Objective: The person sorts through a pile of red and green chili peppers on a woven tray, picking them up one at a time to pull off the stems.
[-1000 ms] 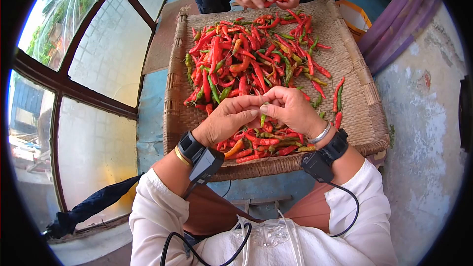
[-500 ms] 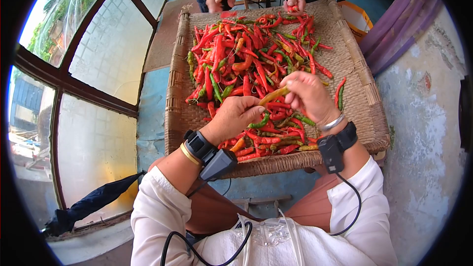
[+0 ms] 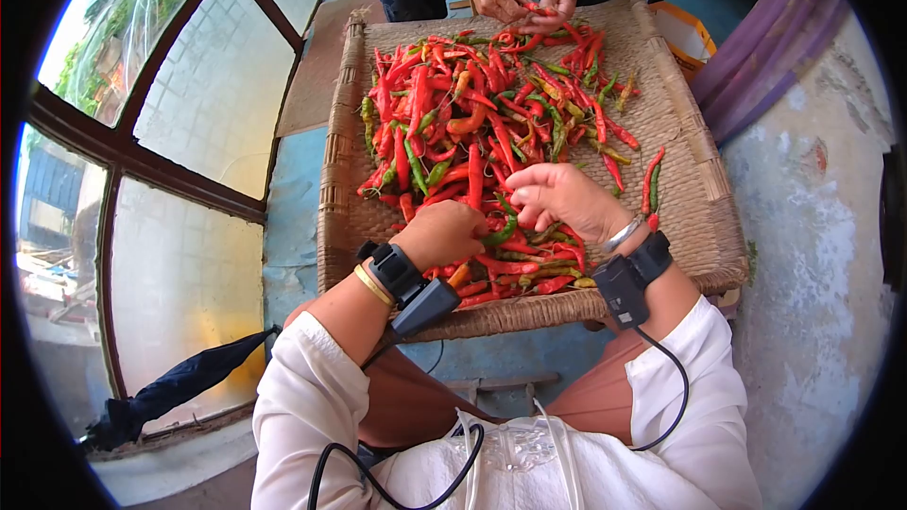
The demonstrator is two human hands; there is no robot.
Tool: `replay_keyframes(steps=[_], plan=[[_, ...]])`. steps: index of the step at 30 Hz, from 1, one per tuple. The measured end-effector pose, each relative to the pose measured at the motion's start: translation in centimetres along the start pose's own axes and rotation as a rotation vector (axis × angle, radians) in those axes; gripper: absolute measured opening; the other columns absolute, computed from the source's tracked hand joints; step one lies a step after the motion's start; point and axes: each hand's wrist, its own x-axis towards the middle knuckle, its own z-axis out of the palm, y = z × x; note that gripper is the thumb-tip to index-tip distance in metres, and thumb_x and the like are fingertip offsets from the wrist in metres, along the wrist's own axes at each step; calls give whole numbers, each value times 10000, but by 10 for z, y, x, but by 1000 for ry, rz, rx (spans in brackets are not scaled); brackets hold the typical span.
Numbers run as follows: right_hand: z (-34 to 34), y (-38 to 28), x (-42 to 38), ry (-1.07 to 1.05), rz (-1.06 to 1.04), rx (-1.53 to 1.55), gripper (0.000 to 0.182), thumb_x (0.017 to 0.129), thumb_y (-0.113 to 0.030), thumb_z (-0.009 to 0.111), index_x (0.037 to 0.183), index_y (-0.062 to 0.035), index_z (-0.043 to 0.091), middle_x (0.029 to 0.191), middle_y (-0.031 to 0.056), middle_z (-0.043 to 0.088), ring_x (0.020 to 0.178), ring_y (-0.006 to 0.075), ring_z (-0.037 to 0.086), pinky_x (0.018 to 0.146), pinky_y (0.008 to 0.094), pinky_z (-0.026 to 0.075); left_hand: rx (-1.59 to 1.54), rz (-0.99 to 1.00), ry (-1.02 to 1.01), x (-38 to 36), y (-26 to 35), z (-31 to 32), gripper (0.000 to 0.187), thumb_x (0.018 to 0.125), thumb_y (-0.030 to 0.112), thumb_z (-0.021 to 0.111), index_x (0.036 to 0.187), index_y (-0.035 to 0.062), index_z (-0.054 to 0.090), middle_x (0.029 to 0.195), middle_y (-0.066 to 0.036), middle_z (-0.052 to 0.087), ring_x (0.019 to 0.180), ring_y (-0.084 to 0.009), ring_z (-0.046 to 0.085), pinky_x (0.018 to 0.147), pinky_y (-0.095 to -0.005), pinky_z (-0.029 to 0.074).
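A large heap of red and green chili peppers [image 3: 425, 104] lies on a woven tray [image 3: 685, 179]. My left hand [image 3: 442, 234] is over the near part of the heap, its fingers bent down at a green pepper [image 3: 499, 232]; the fingertips are hidden, so its grip is unclear. To the right, my right hand [image 3: 564, 200] hovers over the peppers with fingers curled and thumb near them; whatever it may hold is too small to make out. A red and a green pepper [image 3: 652, 179] lie apart from the heap at the right.
Across the tray, a co-worker's two hands [image 3: 529, 2] hold a red pepper. Windows with a dark frame [image 3: 118, 153] stand at the left, a folded dark umbrella [image 3: 184, 385] below them. At the right are a wall [image 3: 803, 255], a purple curtain [image 3: 770, 47] and an orange-edged container [image 3: 682, 33].
The yellowish pepper is gone from between my hands. My left hand has moved down and left, my right hand down and left too. The co-worker's hands have come together.
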Motion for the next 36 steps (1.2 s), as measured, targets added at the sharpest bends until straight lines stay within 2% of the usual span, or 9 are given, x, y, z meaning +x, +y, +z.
replay_keyframes(steps=[9,11,17,21,23,24,27,32,36], plan=[[14,-3,-4,-180,20,-413,327,817,-124,510,1122,-6,505,951,37,566,765,77,533,638,232,455,65,-13,-71,7,0,8,214,655,242,638,771,63,622,679,-121,588,668,-277,576,607,-377,442],[12,9,1,-204,-144,-567,336,768,-107,544,1078,20,524,910,116,606,819,180,576,745,285,449,76,-17,-68,7,2,10,211,653,244,637,759,62,618,675,-121,587,667,-282,575,606,-381,441],[14,9,-2,-158,-401,-877,381,659,-98,588,1031,-24,549,904,173,582,883,281,558,789,316,432,-163,-67,8,8,7,0,222,703,237,618,773,26,613,628,-98,578,586,-213,574,528,-314,441],[19,6,0,-21,-522,-720,291,694,-80,587,976,-16,555,878,140,599,819,235,584,750,304,449,-940,-220,112,4,11,-15,304,805,271,591,930,-6,593,707,-2,573,602,-73,520,562,-234,443],[20,0,-2,90,-293,-397,190,752,-61,568,934,-11,551,816,77,606,695,148,581,626,263,465,-1236,-77,152,0,14,-22,367,829,272,573,1066,-4,526,855,-3,577,682,-62,522,623,-217,449],[20,-1,-3,70,-217,-254,138,804,-51,530,936,-12,540,730,5,570,617,58,531,518,202,432,-1266,6,149,-1,19,-26,484,794,248,621,1170,2,442,973,-30,550,810,-70,520,697,-214,445],[19,-6,-6,61,-204,42,198,809,-52,524,1003,-13,525,719,-12,527,608,30,504,479,174,403,-1238,203,218,4,20,-15,560,758,184,656,1225,32,386,998,-21,539,830,-95,535,746,-238,447],[20,-13,-11,-62,-213,102,279,795,-41,535,1070,-10,504,869,6,529,682,28,507,573,165,434,-1285,69,28,1,17,-20,649,720,152,684,1258,29,344,1083,-69,500,887,-137,532,780,-289,459],[17,-10,-10,-99,-267,-4,291,750,12,568,1036,5,512,838,8,533,726,45,516,609,174,444,-1358,201,-56,-1,12,-22,681,730,142,664,1292,34,294,1100,-92,493,899,-146,531,776,-298,463]])
